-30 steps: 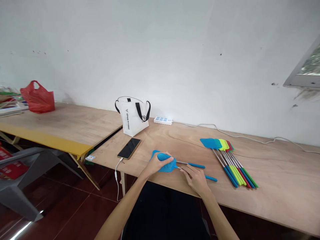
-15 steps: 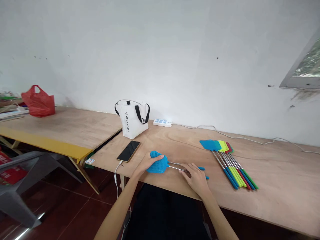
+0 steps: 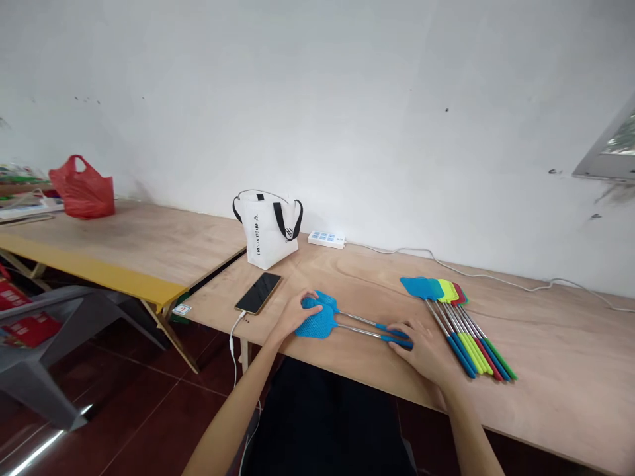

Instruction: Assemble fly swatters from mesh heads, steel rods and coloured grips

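Two blue fly swatters (image 3: 327, 318) lie side by side near the front edge of the plywood table (image 3: 555, 344), heads to the left. My left hand (image 3: 296, 316) rests on the mesh heads, fingers curled over them. My right hand (image 3: 425, 350) lies over the blue handle ends, fingers stretched toward them. A row of several more swatters (image 3: 459, 317) in blue, yellow-green, red and green lies just to the right of my right hand.
A dark phone (image 3: 258, 293) on a white cable lies left of my left hand. Behind it stand a white tote bag (image 3: 268, 228) and a white power strip (image 3: 326, 238). A second table (image 3: 114, 251) holds a red plastic bag (image 3: 83, 190).
My right hand slid right along the shafts from the middle to the handle ends. The swatters now lie stretched out longer, with my left hand still on the heads.
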### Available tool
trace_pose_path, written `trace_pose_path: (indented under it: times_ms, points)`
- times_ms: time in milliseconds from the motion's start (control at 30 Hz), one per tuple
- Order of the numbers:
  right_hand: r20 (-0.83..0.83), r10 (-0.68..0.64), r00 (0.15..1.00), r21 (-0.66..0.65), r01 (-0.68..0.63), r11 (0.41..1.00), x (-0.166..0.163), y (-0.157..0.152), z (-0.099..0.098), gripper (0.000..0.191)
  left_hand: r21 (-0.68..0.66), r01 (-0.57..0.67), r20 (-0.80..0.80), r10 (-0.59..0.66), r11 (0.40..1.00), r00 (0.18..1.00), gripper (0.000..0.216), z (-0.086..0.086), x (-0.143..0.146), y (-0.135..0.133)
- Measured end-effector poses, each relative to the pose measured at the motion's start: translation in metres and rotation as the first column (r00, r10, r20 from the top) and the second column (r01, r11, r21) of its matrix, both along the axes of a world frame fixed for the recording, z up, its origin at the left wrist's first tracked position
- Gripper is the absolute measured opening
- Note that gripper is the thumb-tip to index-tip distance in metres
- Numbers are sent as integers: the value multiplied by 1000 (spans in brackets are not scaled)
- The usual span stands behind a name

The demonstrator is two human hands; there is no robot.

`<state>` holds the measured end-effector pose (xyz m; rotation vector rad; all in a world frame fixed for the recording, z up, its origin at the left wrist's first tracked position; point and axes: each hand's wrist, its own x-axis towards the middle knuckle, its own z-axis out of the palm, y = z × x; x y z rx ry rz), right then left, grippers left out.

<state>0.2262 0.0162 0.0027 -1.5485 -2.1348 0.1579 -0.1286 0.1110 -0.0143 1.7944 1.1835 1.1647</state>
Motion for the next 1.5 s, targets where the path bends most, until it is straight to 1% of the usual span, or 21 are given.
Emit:
trace_pose_path:
  times_ms: [133,200,300,433,500,600,700,800,867,933,1067,1333,1500]
  points:
    - [24,-95,995,18,95,995,14,2,-7,30,96,-39,-139,53,995,989,19,-1,8,-4]
    - [60,-156,986,32,154,988,13,4,-13,32,148,-12,-251,49,989,967,14,1,10,-8]
    - [110,-208,972,44,204,978,10,8,-21,35,197,41,-378,37,980,925,17,3,10,-13]
    - [107,-271,957,72,264,962,13,12,-31,39,193,106,-422,-15,975,907,22,2,10,-14]
    - [93,-335,938,90,327,941,16,13,-36,40,190,75,-420,12,979,907,23,-1,10,-13]
    - [100,-438,893,105,428,897,20,15,-43,42,202,-12,-429,100,979,898,29,-5,11,-11]
    - [154,-501,852,124,486,865,22,17,-46,42,220,-11,-462,114,976,880,33,-8,9,-9]
    - [199,-509,838,136,491,861,24,18,-48,42,209,32,-484,75,977,872,35,-6,2,-8]
    - [213,-498,841,137,479,867,25,18,-48,41,187,78,-483,23,979,876,35,-5,-3,-6]
    - [220,-485,847,143,464,874,25,18,-47,40,181,96,-469,0,979,883,36,-3,-7,-5]
    - [214,-458,863,165,430,888,26,17,-47,38,210,65,-463,41,976,885,37,-3,-8,-4]
    - [202,-417,886,178,386,905,25,17,-45,36,228,47,-517,80,972,852,41,-13,-7,-2]
    - [173,-402,899,177,373,911,22,15,-43,36,229,57,-544,79,972,835,43,-10,-6,-6]
